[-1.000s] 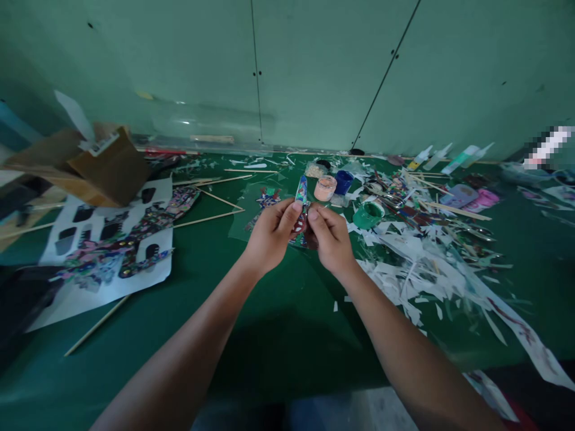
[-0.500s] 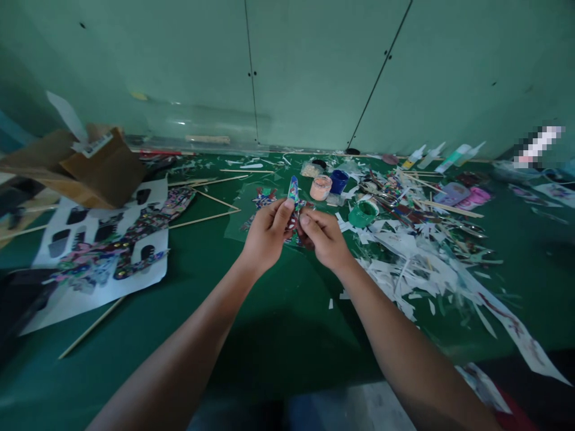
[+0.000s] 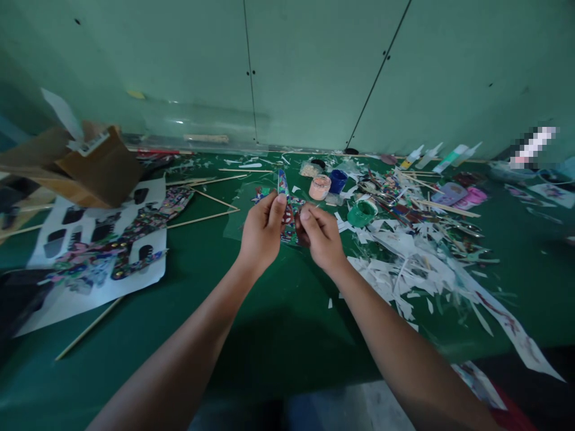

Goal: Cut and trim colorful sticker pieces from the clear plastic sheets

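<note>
the left hand [image 3: 260,230] and right hand [image 3: 325,236] i see are bare, as are both forearms [image 3: 195,335], slim at the wrist, fuller toward the elbow; a dim blue patch [image 3: 309,414] below, perhaps clothing, is blurred.

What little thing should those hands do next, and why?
Maybe the left hand should steady the colourful pointed piece, because its tip sticks up past the thumb, and the right hand is working close beside it.
</note>
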Demonstrator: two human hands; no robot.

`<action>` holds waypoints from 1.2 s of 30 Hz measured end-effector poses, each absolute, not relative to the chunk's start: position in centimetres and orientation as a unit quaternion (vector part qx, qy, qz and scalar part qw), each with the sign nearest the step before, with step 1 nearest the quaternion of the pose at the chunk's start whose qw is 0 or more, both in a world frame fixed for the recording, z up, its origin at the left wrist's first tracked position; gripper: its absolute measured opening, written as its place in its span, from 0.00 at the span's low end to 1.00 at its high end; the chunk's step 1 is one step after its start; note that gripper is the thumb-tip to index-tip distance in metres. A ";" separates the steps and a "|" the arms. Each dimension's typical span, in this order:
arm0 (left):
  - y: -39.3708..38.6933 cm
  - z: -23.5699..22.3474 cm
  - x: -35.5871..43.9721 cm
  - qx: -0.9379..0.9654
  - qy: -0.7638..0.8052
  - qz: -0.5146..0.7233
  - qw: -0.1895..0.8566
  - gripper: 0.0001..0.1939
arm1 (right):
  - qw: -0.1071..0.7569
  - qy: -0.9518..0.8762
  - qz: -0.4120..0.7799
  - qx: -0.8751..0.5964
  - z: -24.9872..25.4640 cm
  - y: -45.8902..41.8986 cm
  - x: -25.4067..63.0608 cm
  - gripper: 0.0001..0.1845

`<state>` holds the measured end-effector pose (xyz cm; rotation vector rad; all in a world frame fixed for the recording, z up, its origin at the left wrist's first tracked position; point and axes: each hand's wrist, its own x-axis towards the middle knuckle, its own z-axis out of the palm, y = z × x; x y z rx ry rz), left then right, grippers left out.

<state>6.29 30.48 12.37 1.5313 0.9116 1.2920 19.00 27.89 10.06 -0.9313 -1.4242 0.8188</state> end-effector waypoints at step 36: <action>30.5 12.4 6.0 0.658 0.438 0.467 0.395 0.19 | 0.572 -0.561 0.353 -0.483 10.2 28.7 19.4 0.19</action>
